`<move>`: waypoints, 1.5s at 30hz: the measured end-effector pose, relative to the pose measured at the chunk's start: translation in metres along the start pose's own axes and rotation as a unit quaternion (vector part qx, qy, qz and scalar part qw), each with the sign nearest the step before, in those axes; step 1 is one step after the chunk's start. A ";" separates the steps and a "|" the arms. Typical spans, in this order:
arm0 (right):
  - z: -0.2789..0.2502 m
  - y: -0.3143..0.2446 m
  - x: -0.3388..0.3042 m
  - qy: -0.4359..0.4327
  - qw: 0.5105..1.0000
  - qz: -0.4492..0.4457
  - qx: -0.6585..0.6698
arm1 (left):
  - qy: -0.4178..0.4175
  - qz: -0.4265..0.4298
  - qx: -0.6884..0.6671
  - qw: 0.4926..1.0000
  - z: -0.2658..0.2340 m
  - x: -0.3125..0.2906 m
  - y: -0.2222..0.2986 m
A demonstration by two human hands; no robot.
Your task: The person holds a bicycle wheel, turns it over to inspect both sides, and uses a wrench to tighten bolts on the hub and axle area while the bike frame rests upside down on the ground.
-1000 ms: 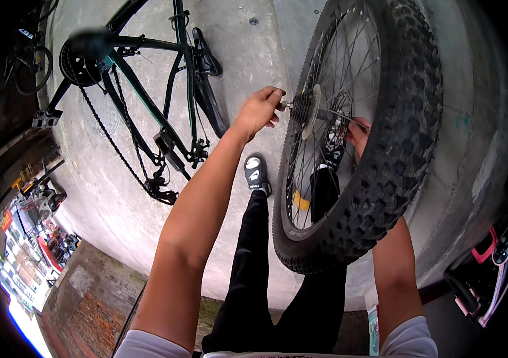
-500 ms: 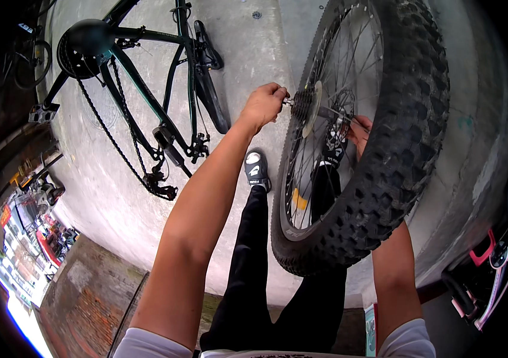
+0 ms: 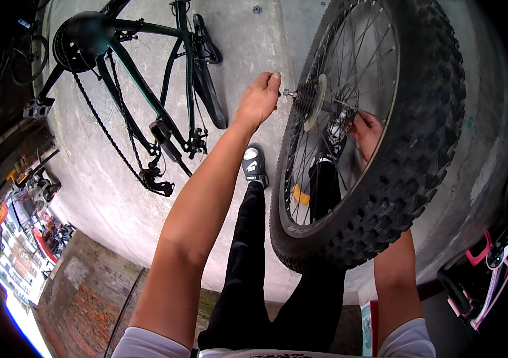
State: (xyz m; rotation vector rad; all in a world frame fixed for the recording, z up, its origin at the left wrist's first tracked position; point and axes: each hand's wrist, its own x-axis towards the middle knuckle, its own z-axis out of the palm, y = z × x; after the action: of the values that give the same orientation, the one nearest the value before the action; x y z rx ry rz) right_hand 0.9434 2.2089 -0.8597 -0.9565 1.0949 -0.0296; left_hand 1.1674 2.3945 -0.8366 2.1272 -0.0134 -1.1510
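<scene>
A bicycle wheel (image 3: 385,197) with a fat knobbly tyre stands upright in front of me, right of centre. My left hand (image 3: 258,101) is closed in a pinch just left of the silver axle end (image 3: 289,93), which sticks out of the cassette (image 3: 306,98). A small thin piece shows between fingertips and axle; its kind is unclear. Beyond the spokes, my right hand (image 3: 366,132) is at the far side of the hub, beside the brake disc (image 3: 344,106). Its fingers are curled together, and whatever they grip is hidden.
At the left a dark green bicycle frame (image 3: 137,71) rests on the concrete floor (image 3: 248,36), its chain (image 3: 96,128) hanging loose. A pink and white bicycle part (image 3: 501,268) stands at the right edge. Cluttered goods (image 3: 45,238) lie at the lower left.
My left hand has shifted slightly up and left, off the axle end, which now shows bare. The wheel sits a little further right, and more of my right hand shows through the spokes.
</scene>
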 end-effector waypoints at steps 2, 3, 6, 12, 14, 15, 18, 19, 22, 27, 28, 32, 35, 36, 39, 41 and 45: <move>-0.002 -0.005 -0.001 0.011 1.000 -0.014 0.002 | 0.024 0.025 -0.050 0.998 0.002 0.001 0.004; -0.008 -0.004 0.002 -0.004 1.000 0.000 -0.003 | -0.071 -0.013 -0.085 0.994 -0.005 0.003 0.004; -0.003 -0.001 0.005 -0.009 1.000 0.012 -0.003 | -0.065 0.003 -0.090 0.994 0.000 0.002 -0.003; -0.026 0.010 0.011 -0.040 0.999 -0.007 0.000 | -0.131 -0.037 -0.054 0.989 0.002 0.001 0.008; -0.024 0.014 0.012 -0.037 0.999 -0.006 -0.002 | -0.010 0.057 -0.084 0.995 0.009 0.001 0.003; -0.023 0.016 0.011 -0.030 1.000 -0.006 0.009 | -0.010 0.058 -0.083 0.995 0.004 0.003 0.000; -0.025 0.020 0.011 -0.020 1.000 -0.003 0.015 | -0.164 -0.048 -0.090 0.981 -0.004 0.002 0.004; -0.028 0.021 0.013 -0.023 1.000 -0.002 0.011 | -0.143 -0.052 -0.105 0.983 0.000 -0.002 0.006; -0.035 0.025 0.017 -0.017 1.000 -0.017 0.008 | -0.147 -0.046 -0.121 0.981 0.007 -0.001 0.009; -0.014 0.004 0.003 -0.017 0.999 0.027 0.017 | -0.095 0.003 -0.114 0.989 0.019 0.007 0.002; 0.001 0.001 0.001 -0.020 0.999 0.041 0.026 | -0.073 0.026 -0.175 0.982 0.012 0.002 -0.011; 0.005 -0.023 -0.007 -0.027 0.998 0.052 0.034 | -0.122 0.011 -0.162 0.979 0.012 0.000 -0.011; 0.000 -0.028 -0.007 -0.036 0.998 0.048 0.031 | -0.123 0.081 -0.222 0.964 0.018 0.008 -0.030; -0.003 -0.028 -0.003 -0.035 0.998 0.061 -0.001 | -0.116 0.091 -0.183 0.972 0.018 0.011 -0.034; -0.006 -0.020 0.004 -0.060 0.997 0.051 -0.002 | -0.083 0.121 -0.058 0.987 0.015 0.012 -0.036; -0.006 -0.019 0.006 -0.076 0.996 0.030 -0.019 | -0.090 0.165 -0.058 0.980 0.018 0.008 -0.036; -0.010 -0.023 0.008 -0.100 0.994 0.028 -0.042 | -0.065 0.178 -0.020 0.982 0.026 0.008 -0.037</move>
State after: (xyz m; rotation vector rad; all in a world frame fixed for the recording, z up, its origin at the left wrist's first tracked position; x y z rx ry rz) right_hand 0.9490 2.1845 -0.8509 -0.9805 0.9422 0.1561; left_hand 1.1417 2.4045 -0.8726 1.9109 -0.4103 -1.0612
